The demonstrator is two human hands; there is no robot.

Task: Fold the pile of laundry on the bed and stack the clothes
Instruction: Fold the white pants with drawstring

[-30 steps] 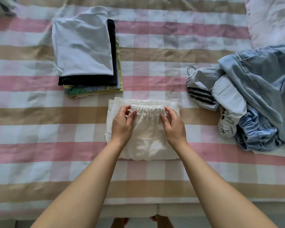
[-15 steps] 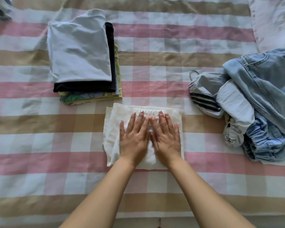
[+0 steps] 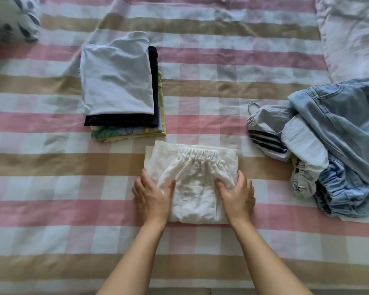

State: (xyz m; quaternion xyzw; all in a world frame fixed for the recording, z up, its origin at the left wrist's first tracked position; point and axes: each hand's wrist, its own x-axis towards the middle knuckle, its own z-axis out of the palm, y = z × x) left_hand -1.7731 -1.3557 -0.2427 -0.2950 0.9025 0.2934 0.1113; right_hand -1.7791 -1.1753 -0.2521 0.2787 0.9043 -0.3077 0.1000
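A folded white garment (image 3: 192, 179) with an elastic waistband lies on the bed in front of me. My left hand (image 3: 151, 194) grips its left edge and my right hand (image 3: 238, 194) grips its right edge, each with the thumb on top of the fabric. A stack of folded clothes (image 3: 117, 81) sits to the back left, with a pale blue-white top piece over black, lilac and yellow-green ones. An unfolded pile (image 3: 328, 150) lies at the right, with light denim, a striped grey piece and gathered blue fabric.
The bed has a pink, tan and white checked cover (image 3: 51, 209). A patterned pillow (image 3: 11, 20) lies at the far left corner and a pale pillow (image 3: 349, 35) at the far right. The bed's front edge runs along the bottom of the view.
My hands went from pinching the waistband to pressing flat on the middle of the white garment. They now sit apart, gripping its left and right edges.
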